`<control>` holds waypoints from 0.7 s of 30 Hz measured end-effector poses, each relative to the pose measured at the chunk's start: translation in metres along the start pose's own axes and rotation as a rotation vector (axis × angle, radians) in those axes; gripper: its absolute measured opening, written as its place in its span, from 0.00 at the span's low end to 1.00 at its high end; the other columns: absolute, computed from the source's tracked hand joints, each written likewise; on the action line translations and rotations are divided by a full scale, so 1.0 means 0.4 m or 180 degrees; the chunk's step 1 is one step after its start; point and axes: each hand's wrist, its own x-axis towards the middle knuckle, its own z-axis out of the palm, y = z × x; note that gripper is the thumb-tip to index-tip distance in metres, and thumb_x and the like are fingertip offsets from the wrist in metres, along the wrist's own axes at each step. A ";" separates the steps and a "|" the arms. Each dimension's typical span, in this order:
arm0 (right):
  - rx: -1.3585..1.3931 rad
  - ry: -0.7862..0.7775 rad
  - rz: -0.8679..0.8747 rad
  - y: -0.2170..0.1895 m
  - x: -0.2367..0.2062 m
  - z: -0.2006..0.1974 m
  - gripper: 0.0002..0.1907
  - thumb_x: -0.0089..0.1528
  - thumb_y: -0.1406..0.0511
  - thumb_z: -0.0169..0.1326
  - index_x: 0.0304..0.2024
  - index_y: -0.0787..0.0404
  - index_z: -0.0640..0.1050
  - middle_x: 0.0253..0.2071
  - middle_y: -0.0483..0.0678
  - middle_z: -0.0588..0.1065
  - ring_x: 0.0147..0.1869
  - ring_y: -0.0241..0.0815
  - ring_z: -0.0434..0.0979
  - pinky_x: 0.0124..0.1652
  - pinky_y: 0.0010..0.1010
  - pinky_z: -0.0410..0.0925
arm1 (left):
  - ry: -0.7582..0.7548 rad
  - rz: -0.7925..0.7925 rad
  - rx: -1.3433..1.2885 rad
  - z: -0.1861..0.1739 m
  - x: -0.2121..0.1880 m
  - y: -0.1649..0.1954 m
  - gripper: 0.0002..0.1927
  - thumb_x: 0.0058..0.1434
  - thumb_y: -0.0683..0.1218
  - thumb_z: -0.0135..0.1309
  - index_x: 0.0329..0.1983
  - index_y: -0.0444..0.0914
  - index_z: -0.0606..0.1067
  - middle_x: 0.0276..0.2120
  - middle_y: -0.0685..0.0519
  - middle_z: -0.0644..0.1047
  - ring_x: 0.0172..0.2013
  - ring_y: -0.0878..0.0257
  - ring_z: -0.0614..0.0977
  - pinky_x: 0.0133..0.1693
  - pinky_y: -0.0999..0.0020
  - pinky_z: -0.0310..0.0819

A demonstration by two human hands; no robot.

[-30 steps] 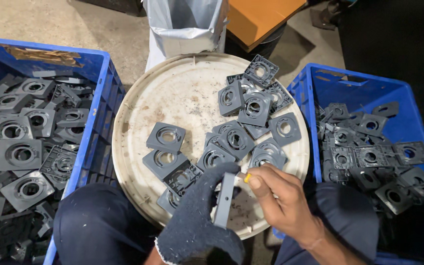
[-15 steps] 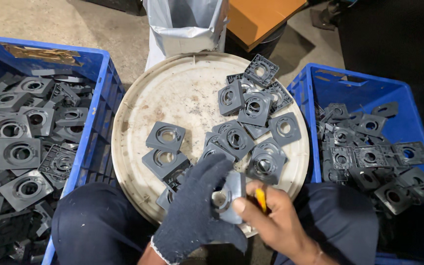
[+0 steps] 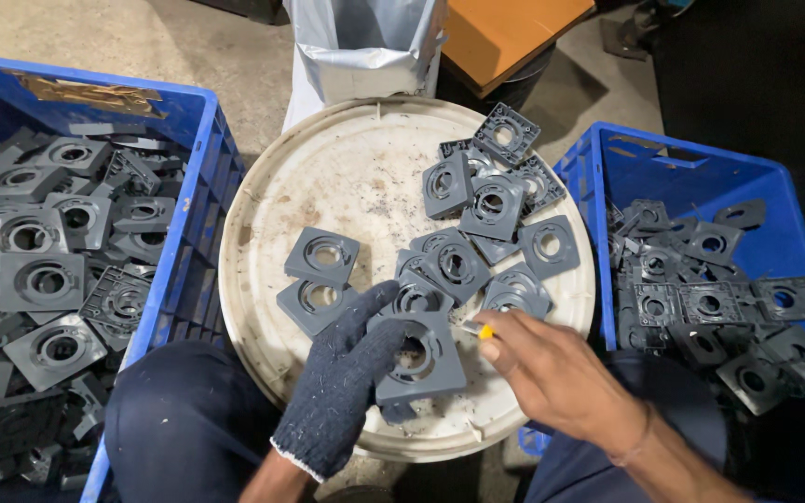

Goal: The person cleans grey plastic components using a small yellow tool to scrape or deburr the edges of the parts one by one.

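You are gripping a grey square plastic plate (image 3: 418, 359) with a round centre hole in your gloved left hand (image 3: 342, 387), low in the frame's middle, above the near rim of the round white lid (image 3: 263, 233) serving as your work surface. The glove's fingers are curling closed around the plate's left edge, thumb lying over its top face.

Your bare right hand (image 3: 552, 373) is pinching a small yellow-handled blade (image 3: 477, 329) between thumb and forefinger, remaining fingers loosely folded; the tip is sitting at the plate's right edge.

Judgement: the plate is looking light, stiff and moulded, with thin flanges; smooth plastic may be slipping against a knit glove. Hold by two opposite edges or hook a finger through the hole, keeping skin away from the blade side.

More identical plates (image 3: 477, 210) are lying loose on the lid, upper right of centre. A blue crate (image 3: 184, 242) at frame left and another blue crate (image 3: 701, 168) at frame right are both holding further plates.
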 end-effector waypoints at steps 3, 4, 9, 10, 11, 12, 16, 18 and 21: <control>-0.0283 -0.0471 -0.0204 -0.014 0.014 -0.012 0.20 0.70 0.53 0.43 0.48 0.62 0.74 0.36 0.55 0.75 0.38 0.58 0.78 0.37 0.44 0.71 | -0.0118 0.0006 -0.0107 -0.001 0.007 -0.021 0.34 0.58 0.50 0.53 0.68 0.34 0.68 0.44 0.43 0.84 0.43 0.61 0.83 0.47 0.67 0.78; -0.0458 -0.0507 -0.0249 -0.019 0.017 -0.012 0.23 0.66 0.49 0.46 0.47 0.63 0.73 0.35 0.55 0.75 0.37 0.59 0.78 0.35 0.45 0.71 | -0.0165 0.0040 -0.0171 -0.002 0.006 -0.027 0.34 0.58 0.49 0.53 0.68 0.33 0.67 0.45 0.44 0.84 0.43 0.61 0.84 0.47 0.67 0.79; -0.1007 -0.0654 -0.0370 -0.032 0.033 0.014 0.40 0.53 0.36 0.55 0.43 0.64 0.72 0.34 0.56 0.74 0.33 0.60 0.77 0.32 0.49 0.69 | -0.0257 0.0294 0.0068 -0.001 0.004 -0.034 0.32 0.60 0.51 0.54 0.64 0.30 0.72 0.46 0.47 0.83 0.44 0.63 0.83 0.48 0.68 0.78; -0.1047 -0.0557 -0.0433 -0.033 0.032 0.021 0.40 0.53 0.35 0.55 0.43 0.65 0.72 0.33 0.57 0.74 0.32 0.60 0.77 0.31 0.49 0.69 | -0.0333 0.0343 0.0033 -0.002 0.004 -0.033 0.31 0.62 0.51 0.54 0.63 0.28 0.73 0.49 0.50 0.83 0.44 0.62 0.84 0.48 0.68 0.78; -0.1082 -0.0463 -0.0497 -0.034 0.029 0.029 0.41 0.53 0.35 0.56 0.42 0.66 0.73 0.32 0.57 0.74 0.31 0.60 0.77 0.31 0.49 0.68 | -0.0404 0.0388 -0.0003 -0.003 0.004 -0.031 0.30 0.63 0.52 0.54 0.62 0.26 0.75 0.52 0.52 0.83 0.45 0.62 0.84 0.49 0.68 0.79; -0.1118 -0.0372 -0.0564 -0.034 0.026 0.036 0.41 0.52 0.35 0.56 0.41 0.67 0.73 0.31 0.57 0.74 0.31 0.60 0.76 0.31 0.49 0.68 | -0.0330 0.0349 0.0120 -0.005 0.003 -0.030 0.29 0.62 0.51 0.54 0.61 0.27 0.76 0.48 0.50 0.83 0.43 0.62 0.84 0.47 0.68 0.78; -0.1199 -0.0345 -0.0681 -0.024 0.019 0.055 0.37 0.56 0.36 0.54 0.35 0.64 0.73 0.27 0.55 0.73 0.28 0.58 0.76 0.30 0.48 0.68 | -0.0208 0.0192 0.0280 -0.014 0.003 -0.041 0.30 0.58 0.51 0.53 0.61 0.31 0.73 0.39 0.48 0.85 0.39 0.64 0.84 0.44 0.69 0.78; -0.1111 -0.0259 -0.0859 -0.021 0.014 0.060 0.34 0.58 0.38 0.54 0.33 0.64 0.74 0.24 0.53 0.72 0.26 0.56 0.75 0.28 0.45 0.68 | -0.0109 0.0078 0.0461 -0.022 0.005 -0.052 0.30 0.59 0.51 0.53 0.64 0.34 0.72 0.38 0.47 0.84 0.38 0.62 0.84 0.42 0.66 0.78; -0.0878 -0.0154 -0.0847 -0.019 0.012 0.062 0.26 0.63 0.45 0.56 0.26 0.59 0.73 0.21 0.50 0.71 0.23 0.52 0.75 0.27 0.43 0.68 | 0.0433 0.0724 0.1736 -0.044 0.002 -0.058 0.27 0.62 0.52 0.57 0.63 0.38 0.74 0.39 0.43 0.82 0.39 0.58 0.82 0.43 0.62 0.76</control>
